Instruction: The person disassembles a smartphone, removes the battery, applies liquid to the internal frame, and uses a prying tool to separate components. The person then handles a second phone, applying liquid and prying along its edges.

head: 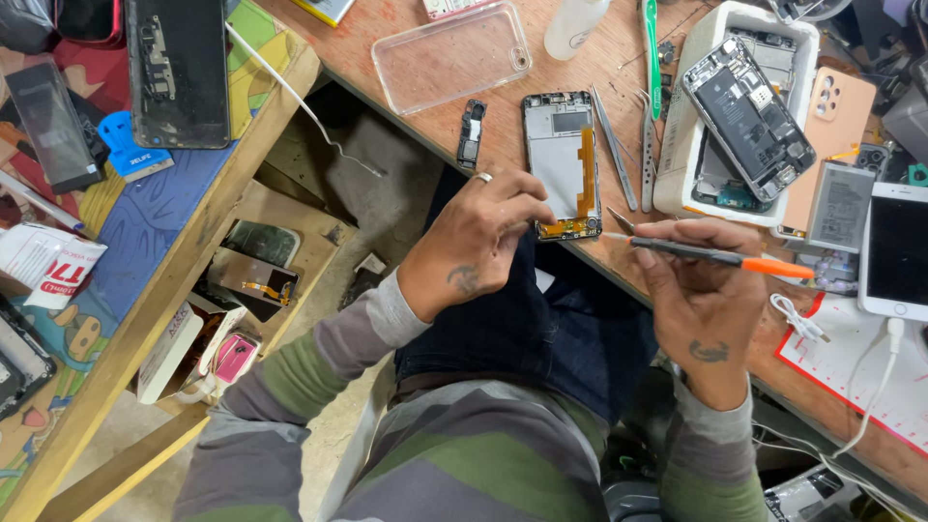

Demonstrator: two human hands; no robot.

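1. The left hand (480, 242) sits just left of frame centre, fingers curled down onto the lower edge of an opened phone frame (561, 164), pinning it at the near edge of the wooden counter (425, 116). A ring shows on one finger.
2. The phone frame lies face-down at about 12 o'clock from the left hand, its inside exposed, with an orange flex strip running down its right side to the bottom.
3. The right hand (701, 300), at 3 o'clock from the left, is closed around a slim screwdriver (710, 255) with a dark shaft and orange end. The tip points toward 9 o'clock, at the bottom corner of the phone frame; whether it touches is hard to tell from this angle.
4. The two hands are close together but apart, each clamped on its own thing.
5. At 1 o'clock from the phone frame lie tweezers (613, 147), and beyond them a white tray (688, 116) holding another opened phone (749, 118).
6. At 11 o'clock lies a clear phone case (451, 56); a small dark part (471, 133) rests just left of the phone frame.
7. At the far right edge a white phone (897, 249) sits with a white cable (875, 387) plugged in.
8. At 9 o'clock, a second counter carries a blue scraper (126, 147) and a dark back panel (179, 70).
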